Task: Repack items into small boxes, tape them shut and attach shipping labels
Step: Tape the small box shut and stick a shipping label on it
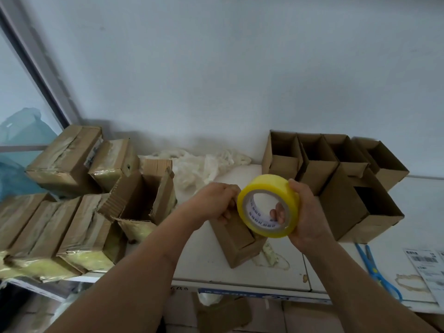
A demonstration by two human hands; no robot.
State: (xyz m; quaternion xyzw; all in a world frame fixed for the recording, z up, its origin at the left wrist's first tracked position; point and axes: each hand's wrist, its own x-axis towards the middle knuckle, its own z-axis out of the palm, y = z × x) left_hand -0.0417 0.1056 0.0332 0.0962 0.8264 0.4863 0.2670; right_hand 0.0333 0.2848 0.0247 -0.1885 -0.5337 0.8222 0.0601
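We judge this the taping step: our right hand (pixel 305 212) grips the yellow tape roll (pixel 268 205), fingers through its core, while our left hand (pixel 216 203) clutches the small box (pixel 236 239) near the tabletop's front edge. Next we need the tape's free end pressed onto the flaps. That end is hidden, and the box top sits behind the roll

1. Dim, flat and cool, with a bluish cast across the wall (pixel 240 68).
2. Brightest at the window (pixel 14 92) on the left.
3. Soft shadows behind the taped boxes (pixel 62 159) and inside the open boxes (pixel 336 159).
4. Slightly soft overall, blurrier toward the bottom edge.
5. Wide-angle bending of the window frame (pixel 36 63) and table edge (pixel 240 288).
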